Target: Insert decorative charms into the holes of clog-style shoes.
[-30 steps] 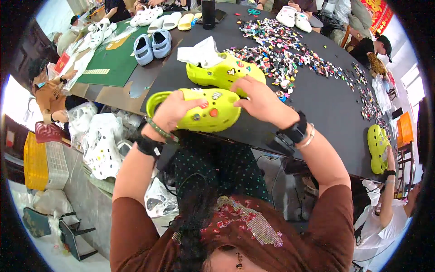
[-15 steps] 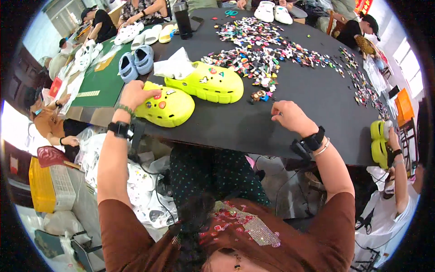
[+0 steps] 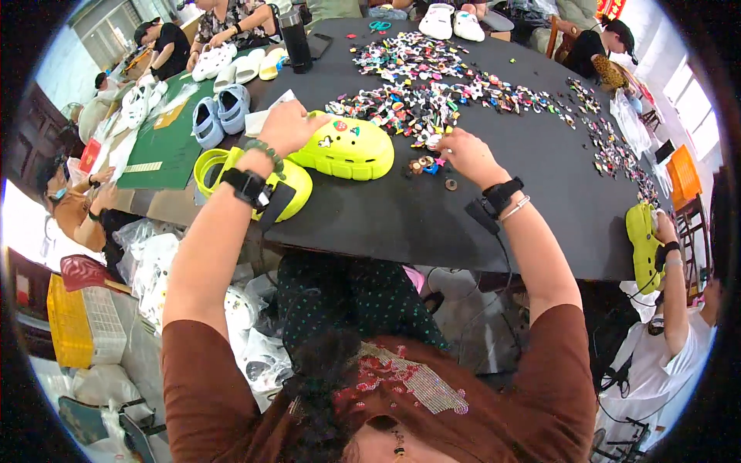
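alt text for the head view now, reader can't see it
A person's left hand is at the farther of two nearby lime-green clogs on a dark table; the right hand is at a pile of colourful charms.

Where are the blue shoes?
In the head view's upper left, the blue shoes sit at the right edge of the green mat, left of the left hand.

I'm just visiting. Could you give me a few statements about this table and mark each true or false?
1. The left hand is at the heel end of the wearer's farther lime clog. True.
2. The right hand is over the green mat. False: it is at the near edge of the charm pile.
3. The blue shoes sit left of the charm pile. True.
4. The dark bottle lies on its side. False: it stands upright.
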